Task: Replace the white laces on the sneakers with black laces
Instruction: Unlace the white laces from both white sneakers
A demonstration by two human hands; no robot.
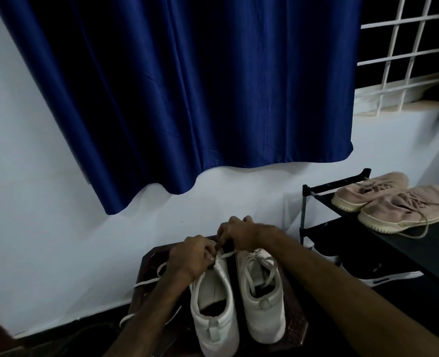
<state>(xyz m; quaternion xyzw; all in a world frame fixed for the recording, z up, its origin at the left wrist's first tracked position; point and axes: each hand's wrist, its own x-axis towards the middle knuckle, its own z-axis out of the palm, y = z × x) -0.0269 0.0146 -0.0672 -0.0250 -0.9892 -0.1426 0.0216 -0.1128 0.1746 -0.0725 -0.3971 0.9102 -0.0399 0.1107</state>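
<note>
L hand [193, 256]: fingers curled over the front of the left sneaker [214, 333], gripping it at the eyelet zone. R hand [239, 237]: closed in a pinch just past the L hand, on what looks like the white lace [227, 254]. A short strand runs taut from the eyelets up toward those fingertips. Hands nearly touching, both over the toe half of that shoe.

Key geometry: both sneakers sit on the small dark tabletop [148, 258], heels toward me, toes toward the wall, long axes roughly parallel and side by side. The lace row lies along that axis, directly under the hands. Pull direction for the strand, imo, is up and away from me. R hand is nearer the free strand, L hand is the brace.

Slack lace [146, 280] spills off the left side of the shoe, under my L forearm and down past the tabletop edge. So my read: left sneaker partly unlaced. Right sneaker [262, 320] is laced in white, untouched.

Can't see:
- which eyelets are cleared, since the hands cover them
- exact R fingertip contact (motion blur)
- black laces, nowhere in frame
- near tabletop edge, cut off at the bottom of the frame

Off to the right: pink sneakers [398, 210] on a black shoe rack [393, 243], well apart. Not relevant.
</note>
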